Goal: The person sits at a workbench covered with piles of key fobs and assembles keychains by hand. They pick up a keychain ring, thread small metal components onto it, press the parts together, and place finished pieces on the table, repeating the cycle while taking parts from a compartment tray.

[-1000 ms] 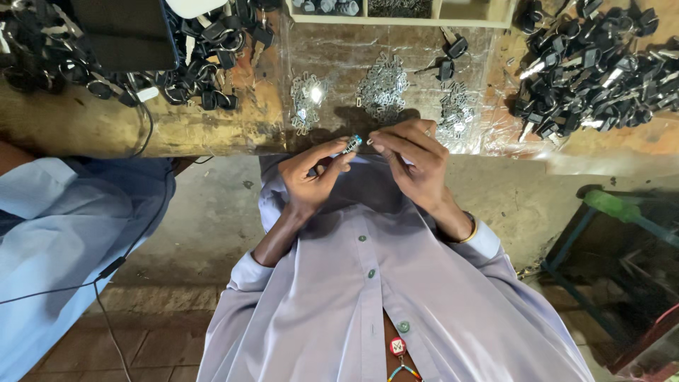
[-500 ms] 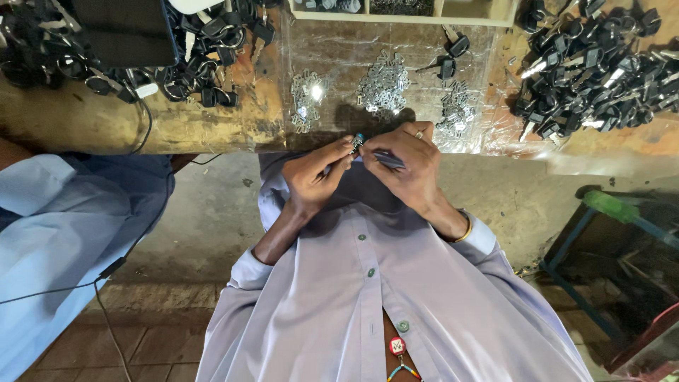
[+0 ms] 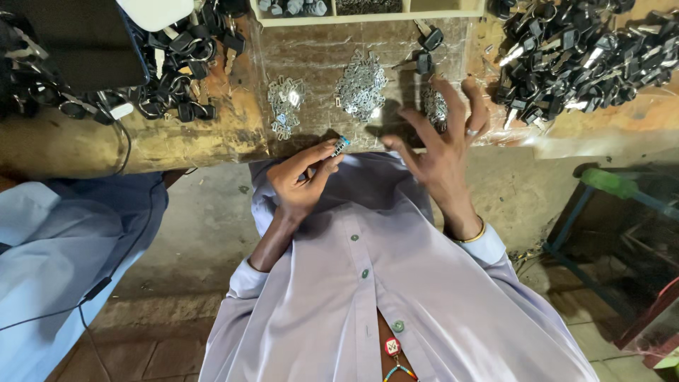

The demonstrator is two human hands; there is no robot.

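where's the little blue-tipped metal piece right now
In the head view the blue-tipped metal piece is pinched in the left hand, just left of centre at the bench edge, below the small metal-part piles.

A single head-worn camera looks steeply down the wearer's own front. The lilac shirt [image 3: 396, 297] fills the lower middle of the frame, close to the lens. The worn workbench [image 3: 141, 145] runs across the top, so the far side of the scene sits at the upper edge. The left hand [image 3: 300, 177] and right hand [image 3: 442, 145] appear at mid-height, at arm's length. A neighbour's light blue sleeve [image 3: 56, 247] cuts in at lower left. There is no second view to overlap with.
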